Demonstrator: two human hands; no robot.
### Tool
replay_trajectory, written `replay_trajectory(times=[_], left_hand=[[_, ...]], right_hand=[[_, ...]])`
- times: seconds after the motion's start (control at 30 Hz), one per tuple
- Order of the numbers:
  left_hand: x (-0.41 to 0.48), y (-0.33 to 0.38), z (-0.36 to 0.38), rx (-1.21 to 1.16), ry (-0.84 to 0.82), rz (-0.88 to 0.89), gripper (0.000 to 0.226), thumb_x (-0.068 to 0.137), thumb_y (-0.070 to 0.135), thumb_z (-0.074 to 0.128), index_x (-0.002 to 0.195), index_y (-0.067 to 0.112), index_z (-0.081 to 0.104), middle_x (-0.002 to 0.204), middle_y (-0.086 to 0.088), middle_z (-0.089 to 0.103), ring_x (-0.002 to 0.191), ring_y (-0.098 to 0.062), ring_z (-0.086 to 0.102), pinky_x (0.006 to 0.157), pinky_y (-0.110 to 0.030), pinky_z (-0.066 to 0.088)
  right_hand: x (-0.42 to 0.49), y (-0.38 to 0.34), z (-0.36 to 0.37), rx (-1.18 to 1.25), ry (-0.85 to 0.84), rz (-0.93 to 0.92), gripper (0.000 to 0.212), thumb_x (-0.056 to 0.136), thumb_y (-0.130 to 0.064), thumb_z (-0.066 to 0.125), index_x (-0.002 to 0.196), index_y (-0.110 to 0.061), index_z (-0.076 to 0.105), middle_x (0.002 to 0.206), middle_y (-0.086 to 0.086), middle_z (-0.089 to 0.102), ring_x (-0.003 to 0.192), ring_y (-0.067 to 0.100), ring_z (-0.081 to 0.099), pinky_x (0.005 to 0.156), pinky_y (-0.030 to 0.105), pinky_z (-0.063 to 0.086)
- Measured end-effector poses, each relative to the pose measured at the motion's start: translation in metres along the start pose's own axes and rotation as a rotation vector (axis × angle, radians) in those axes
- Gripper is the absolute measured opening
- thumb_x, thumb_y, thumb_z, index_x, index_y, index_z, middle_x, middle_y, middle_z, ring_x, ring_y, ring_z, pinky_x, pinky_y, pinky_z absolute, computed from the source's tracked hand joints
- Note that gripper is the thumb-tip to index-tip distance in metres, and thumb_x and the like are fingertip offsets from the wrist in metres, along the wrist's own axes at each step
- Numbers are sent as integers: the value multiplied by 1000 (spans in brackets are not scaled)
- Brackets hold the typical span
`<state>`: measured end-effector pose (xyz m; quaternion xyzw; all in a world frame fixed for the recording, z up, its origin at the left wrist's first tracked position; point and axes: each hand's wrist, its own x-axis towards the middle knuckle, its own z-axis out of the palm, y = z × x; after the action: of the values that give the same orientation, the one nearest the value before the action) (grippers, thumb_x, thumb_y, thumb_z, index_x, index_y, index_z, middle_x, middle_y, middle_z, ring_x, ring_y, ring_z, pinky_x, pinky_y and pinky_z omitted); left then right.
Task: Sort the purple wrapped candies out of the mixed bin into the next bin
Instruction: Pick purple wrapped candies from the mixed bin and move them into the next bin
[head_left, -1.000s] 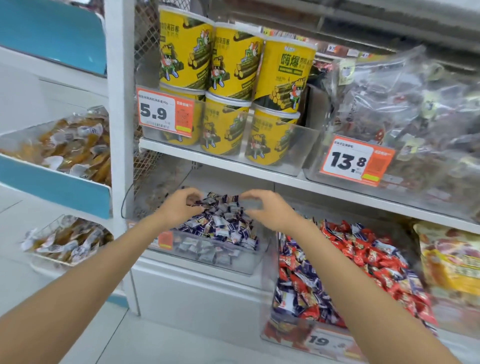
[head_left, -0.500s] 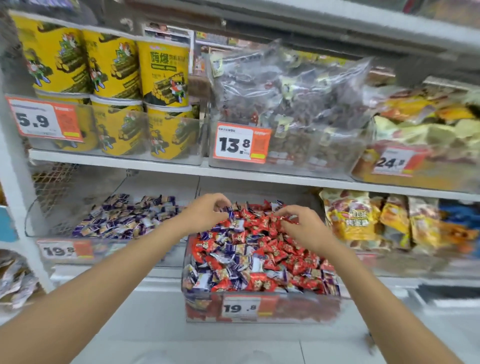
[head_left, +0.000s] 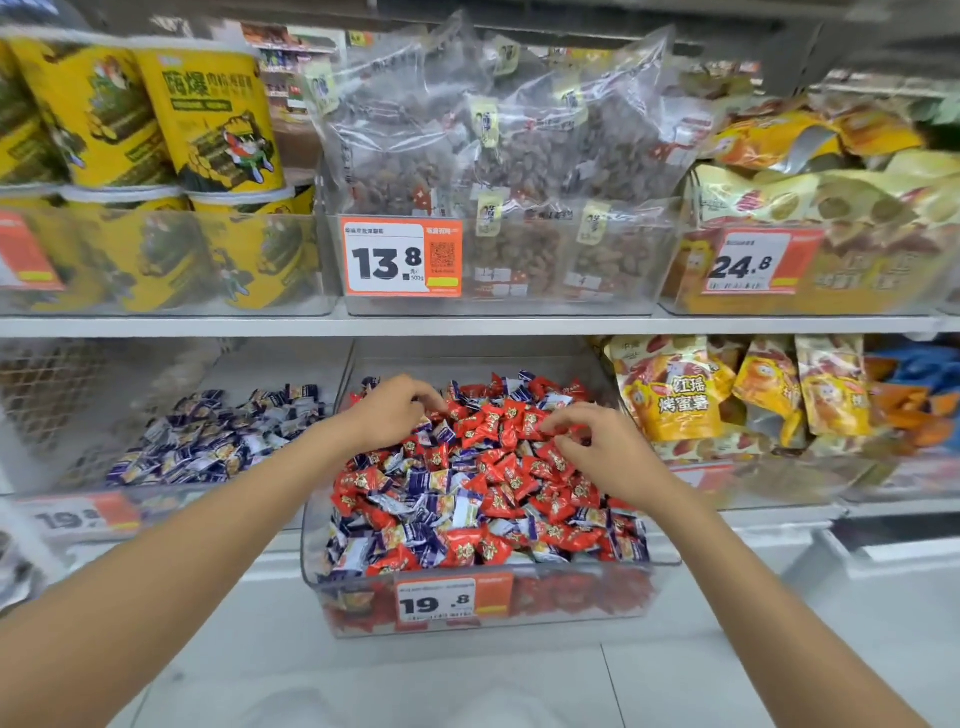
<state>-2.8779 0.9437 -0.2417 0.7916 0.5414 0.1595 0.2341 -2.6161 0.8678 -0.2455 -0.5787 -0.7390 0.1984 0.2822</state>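
The clear mixed bin sits in the middle of the lower shelf, heaped with red candies and purple wrapped candies. To its left is the neighbouring bin, which holds only purple candies. My left hand hovers over the mixed bin's back left with its fingers curled down into the pile. Their tips are hidden, so a hold cannot be made out. My right hand is over the back right, with bent fingers touching red wrappers and nothing visibly pinched.
The upper shelf edge runs just above the bins and carries yellow tubs, clear bags of dried fruit and price tags. Yellow snack packs fill the bin to the right. The white floor lies below.
My view and both hands have moved right, from the purple-only bin to the mixed bin. The fingers now reach down into the candy pile.
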Motion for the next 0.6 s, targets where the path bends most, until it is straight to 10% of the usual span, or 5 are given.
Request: replay_trajectory(times=[0.2,0.4,0.6], left_hand=[[11,-1,25,225,-200,-98,55,90,55,55,126,14,57,133,-6,51,118,-24,50,101,-39,43],[5,-3,6,98,-194,-52,38,84,31,74,116,15,65,107,0,56,91,-14,54,83,-27,40],[-12,-13,-5,-78,-111,5,42,89,19,69,130,17,57,95,12,57,106,-18,57,92,-29,39]], right_hand=[[2,-24,16,125,-65,-17,16,94,-12,60,99,-22,71,98,-13,69,91,0,62,81,19,48],[-2,-55,44,61,-536,-81,30,90,-36,67,95,-7,70,92,18,61,68,15,50,66,29,44],[5,-40,33,297,-283,43,14,92,-21,65,91,-13,53,91,9,68,74,22,64,71,39,54]])
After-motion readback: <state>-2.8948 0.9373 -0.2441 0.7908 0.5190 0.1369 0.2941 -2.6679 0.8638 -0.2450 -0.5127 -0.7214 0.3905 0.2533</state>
